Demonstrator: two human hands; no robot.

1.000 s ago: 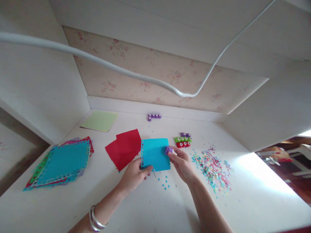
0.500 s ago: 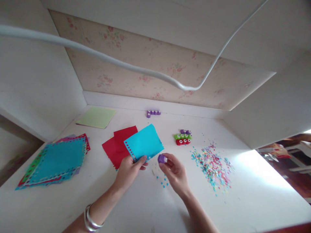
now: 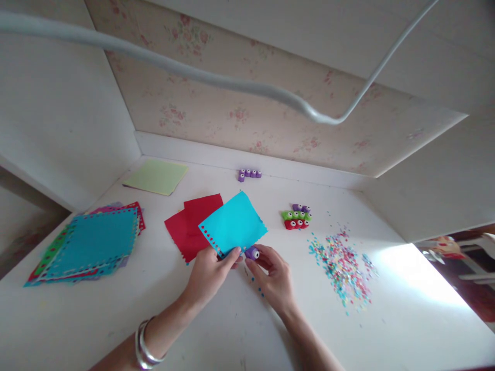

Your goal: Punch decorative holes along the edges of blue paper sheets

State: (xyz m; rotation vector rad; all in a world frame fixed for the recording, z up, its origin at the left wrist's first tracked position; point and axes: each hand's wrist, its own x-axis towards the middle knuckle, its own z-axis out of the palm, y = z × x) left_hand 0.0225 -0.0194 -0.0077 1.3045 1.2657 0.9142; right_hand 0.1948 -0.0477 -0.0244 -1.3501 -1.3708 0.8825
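Note:
My left hand [image 3: 214, 273] pinches the near edge of a bright blue paper sheet [image 3: 234, 219] between thumb and fingers. A row of small punched holes runs along the sheet's left edge. In my right hand [image 3: 273, 275] is a small purple craft punch [image 3: 252, 253], held at the sheet's near edge, close to my left fingertips. Whether the paper sits inside the punch's slot is hidden. Red paper sheets [image 3: 187, 226] lie on the table behind and left of the blue one. Several blue paper bits [image 3: 260, 289] are scattered beneath my right hand.
A stack of punched coloured papers [image 3: 100, 239] lies at the left, with pale green paper [image 3: 157, 176] behind it. Purple punches [image 3: 251, 173] stand near the back wall. Red, green and purple punches [image 3: 297, 216] are grouped at the right, beside a confetti heap [image 3: 344, 268].
My right hand has brought the purple craft punch left to the near edge of the blue paper. The camera view has shifted slightly.

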